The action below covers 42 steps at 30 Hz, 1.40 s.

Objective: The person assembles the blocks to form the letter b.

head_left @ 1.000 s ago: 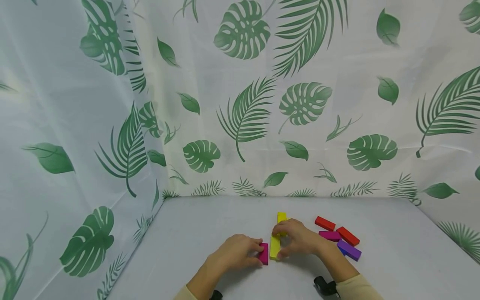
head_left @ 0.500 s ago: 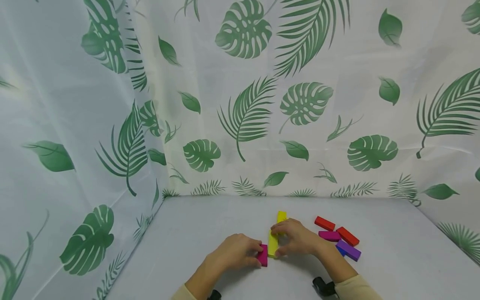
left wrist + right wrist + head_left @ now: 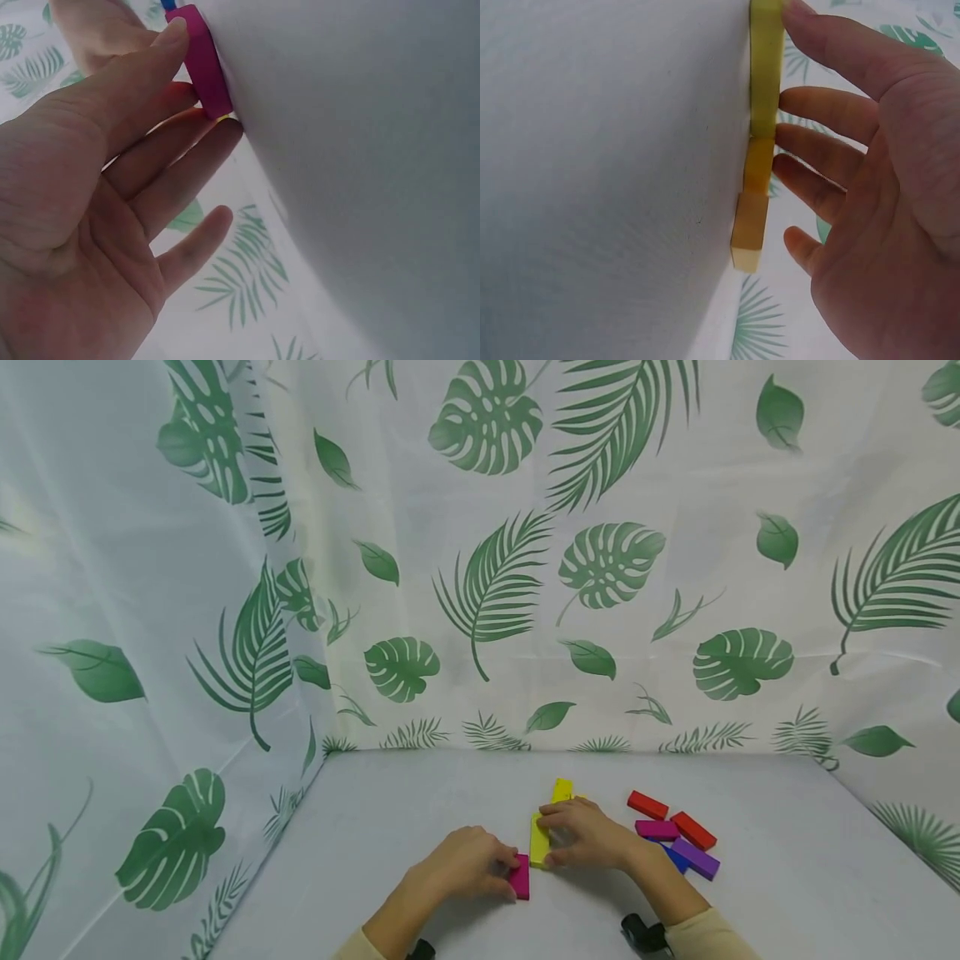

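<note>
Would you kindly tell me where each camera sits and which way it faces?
Head: worn high, facing forward and down at the table; shows both forearms, left hand and right hand.
Left wrist: beside the left palm, facing the magenta block; shows its fingers.
Right wrist: beside the right palm, facing the yellow blocks.
Head and left wrist share the magenta block.
</note>
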Each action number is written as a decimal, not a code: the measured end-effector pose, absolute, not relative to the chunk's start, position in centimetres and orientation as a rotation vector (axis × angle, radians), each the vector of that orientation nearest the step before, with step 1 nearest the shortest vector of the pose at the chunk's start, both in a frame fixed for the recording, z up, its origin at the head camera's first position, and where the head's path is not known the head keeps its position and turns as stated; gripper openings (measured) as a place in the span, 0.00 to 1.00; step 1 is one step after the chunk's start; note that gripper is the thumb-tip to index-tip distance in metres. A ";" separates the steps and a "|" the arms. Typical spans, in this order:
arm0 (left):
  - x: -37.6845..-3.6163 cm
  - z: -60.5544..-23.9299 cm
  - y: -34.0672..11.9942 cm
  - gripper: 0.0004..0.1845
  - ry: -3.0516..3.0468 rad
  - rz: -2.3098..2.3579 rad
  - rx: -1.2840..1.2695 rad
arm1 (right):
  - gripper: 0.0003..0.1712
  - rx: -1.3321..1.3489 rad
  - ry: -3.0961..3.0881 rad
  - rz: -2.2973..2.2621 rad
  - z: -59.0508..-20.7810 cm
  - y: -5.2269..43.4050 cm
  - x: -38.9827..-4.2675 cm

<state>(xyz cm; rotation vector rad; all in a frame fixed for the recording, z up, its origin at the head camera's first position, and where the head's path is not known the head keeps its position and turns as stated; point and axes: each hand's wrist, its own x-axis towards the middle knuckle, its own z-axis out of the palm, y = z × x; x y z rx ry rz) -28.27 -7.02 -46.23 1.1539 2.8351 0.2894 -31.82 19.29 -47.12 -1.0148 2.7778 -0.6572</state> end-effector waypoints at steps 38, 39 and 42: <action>-26.3 -46.6 -7.1 0.22 2.790 0.262 1.501 | 0.31 -0.983 2.784 -0.631 -47.1 18.6 -31.2; -26.3 -46.6 -7.2 0.22 2.792 0.262 1.508 | 0.31 -0.985 2.782 -0.633 -47.0 18.5 -31.1; -26.4 -46.7 -7.3 0.22 2.788 0.280 1.507 | 0.31 -0.978 2.775 -0.631 -47.1 18.3 -31.1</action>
